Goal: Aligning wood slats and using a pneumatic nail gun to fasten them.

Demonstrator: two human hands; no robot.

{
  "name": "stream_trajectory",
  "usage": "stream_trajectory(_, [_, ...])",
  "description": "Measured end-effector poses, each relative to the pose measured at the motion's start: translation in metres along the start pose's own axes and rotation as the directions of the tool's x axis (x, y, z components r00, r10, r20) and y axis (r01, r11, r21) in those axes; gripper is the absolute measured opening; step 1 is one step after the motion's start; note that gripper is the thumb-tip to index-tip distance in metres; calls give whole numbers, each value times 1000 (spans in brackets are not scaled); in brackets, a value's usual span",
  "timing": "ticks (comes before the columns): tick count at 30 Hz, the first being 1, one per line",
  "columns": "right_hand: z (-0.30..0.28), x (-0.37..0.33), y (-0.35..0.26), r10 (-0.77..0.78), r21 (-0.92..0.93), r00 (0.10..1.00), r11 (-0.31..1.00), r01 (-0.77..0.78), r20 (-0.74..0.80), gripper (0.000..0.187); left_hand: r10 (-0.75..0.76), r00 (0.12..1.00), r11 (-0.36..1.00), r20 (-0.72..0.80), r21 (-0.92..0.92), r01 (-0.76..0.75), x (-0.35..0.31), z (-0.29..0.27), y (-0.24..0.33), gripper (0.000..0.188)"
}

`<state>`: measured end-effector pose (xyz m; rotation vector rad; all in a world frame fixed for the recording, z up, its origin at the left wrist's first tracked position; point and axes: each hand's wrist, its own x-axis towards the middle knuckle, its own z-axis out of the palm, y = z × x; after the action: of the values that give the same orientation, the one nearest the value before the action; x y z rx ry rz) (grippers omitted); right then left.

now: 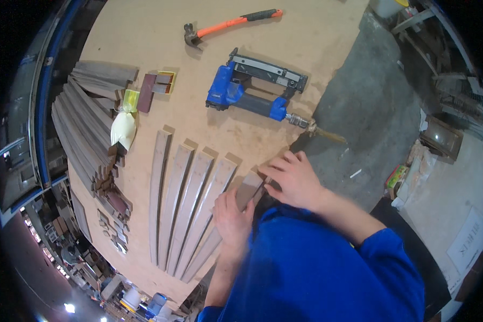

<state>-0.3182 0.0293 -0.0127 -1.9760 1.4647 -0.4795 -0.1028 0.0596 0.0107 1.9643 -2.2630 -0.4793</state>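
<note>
Both of my hands rest on a wooden strip point(248, 191) at the near edge of the workbench point(145, 37). My left hand point(231, 217) grips its lower part. At the strip's upper end, my right hand point(292, 180) lies with fingers bent over it. To the left of this strip, several longer wooden strips point(185, 206) lie side by side in a fan. My blue sleeves and torso hide the bench edge below the hands.
A blue nail gun point(252, 88) with an air hose lies beyond my hands. An orange-handled hammer point(228, 24) sits farther back. A stack of dark wood strips point(86, 123), a pale glue bag point(123, 129) and small wood blocks point(155, 86) lie at left. Grey floor lies right.
</note>
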Motion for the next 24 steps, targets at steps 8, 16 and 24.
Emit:
stream_trajectory(8, [26,-18,-16,196,225,980,957,-185,-27,44,17,1000,1000,15,19,-17,1,6,-2,51])
stream_trajectory(16, [1,-2,-5,135,297,984,941,-163,114,38,14,1000,1000,12,-15,-14,1,7,-6,51])
stream_trajectory(24, [-36,123,15,-106,-141,884,989,46,-455,56,-27,998,998,-51,-59,24,-2,3,-5,50])
